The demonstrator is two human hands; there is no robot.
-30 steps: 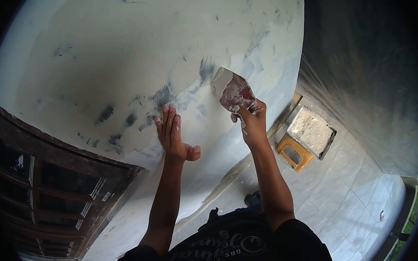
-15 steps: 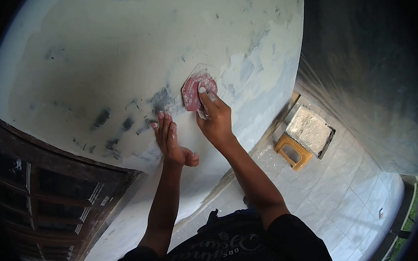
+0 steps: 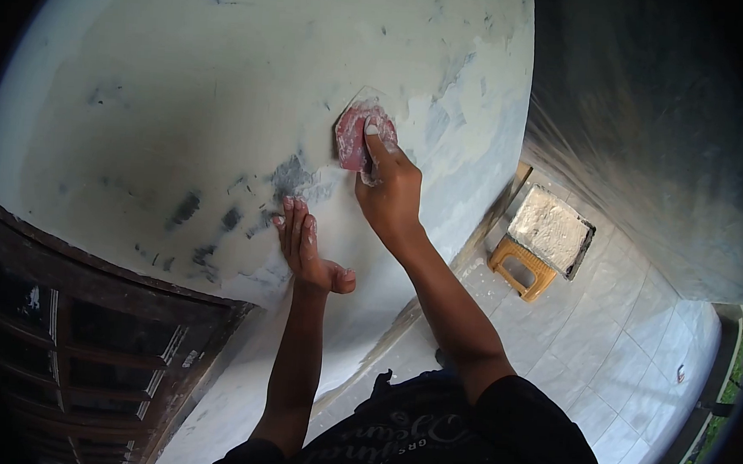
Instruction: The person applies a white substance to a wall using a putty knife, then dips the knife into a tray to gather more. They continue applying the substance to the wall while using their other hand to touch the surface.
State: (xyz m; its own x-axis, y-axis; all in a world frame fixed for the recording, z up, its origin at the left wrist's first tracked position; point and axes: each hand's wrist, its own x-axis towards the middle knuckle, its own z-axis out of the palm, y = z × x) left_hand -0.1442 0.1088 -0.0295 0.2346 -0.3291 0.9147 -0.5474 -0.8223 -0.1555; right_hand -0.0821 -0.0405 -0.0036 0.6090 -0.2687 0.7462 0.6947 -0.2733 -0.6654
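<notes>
The right hand (image 3: 391,191) grips the red scraper (image 3: 358,138), pressed flat on the wall (image 3: 184,93), now slightly higher and further right than half a second ago. The left hand (image 3: 307,245) stays open, fingers flat against the wall below it.

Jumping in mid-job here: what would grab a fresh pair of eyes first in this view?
First, the right hand pressing a red scraper flat against the pale wall, near the frame's middle. Just below, the left hand lies open on the wall beside dark grey patches showing through the coating. Down on the tiled floor at right, an orange stool carries a tray of white filler.
</notes>
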